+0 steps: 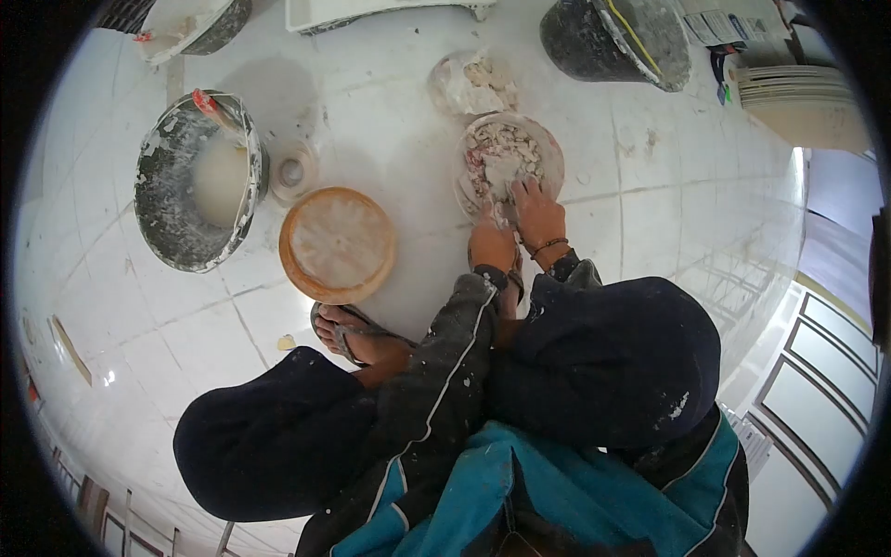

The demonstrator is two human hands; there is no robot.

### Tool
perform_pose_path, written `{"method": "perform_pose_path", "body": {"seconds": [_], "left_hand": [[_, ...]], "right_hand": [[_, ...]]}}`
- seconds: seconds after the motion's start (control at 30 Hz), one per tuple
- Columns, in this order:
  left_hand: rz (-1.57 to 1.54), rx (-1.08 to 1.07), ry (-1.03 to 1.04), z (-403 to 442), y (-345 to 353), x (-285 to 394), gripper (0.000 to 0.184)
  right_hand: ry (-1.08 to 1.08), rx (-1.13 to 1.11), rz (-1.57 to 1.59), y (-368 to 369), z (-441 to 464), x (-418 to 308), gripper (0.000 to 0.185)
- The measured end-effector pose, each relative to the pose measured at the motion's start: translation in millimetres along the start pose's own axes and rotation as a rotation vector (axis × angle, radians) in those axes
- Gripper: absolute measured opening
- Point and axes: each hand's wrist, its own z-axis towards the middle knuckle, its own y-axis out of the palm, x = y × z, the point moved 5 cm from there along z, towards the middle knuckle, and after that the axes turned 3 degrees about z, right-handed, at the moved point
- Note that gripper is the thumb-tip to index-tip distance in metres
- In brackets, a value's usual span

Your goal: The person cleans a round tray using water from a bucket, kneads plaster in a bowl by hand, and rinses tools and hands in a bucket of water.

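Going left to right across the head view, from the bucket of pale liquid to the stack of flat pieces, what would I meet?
Dark bucket → round orange-rimmed container → chunk-filled bowl → second dark bucket → stack of flat pieces.

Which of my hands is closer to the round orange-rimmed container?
Left. Your left hand is to the right of the container; your right hand is farther right, past the left.

An indoor site of building or finishing work is suggested: the white tiled floor is smudged with pale residue, a bucket is crusted white, a sieve and a bowl of lumps are dusted, and flat panels are stacked.
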Motion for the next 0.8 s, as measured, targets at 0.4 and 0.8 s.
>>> {"method": "perform_pose_path", "body": {"seconds": [0.4,0.8], "left_hand": [[0.075,-0.023,0.112,2,1,1,0.044],[-0.051,0.002,-0.038,-3,-9,11,0.037]], "right_hand": [[0.022,-0.097,0.027,4,0,-8,0.044],[-0.016,0.023,-0.039,5,0,-8,0.041]]}}
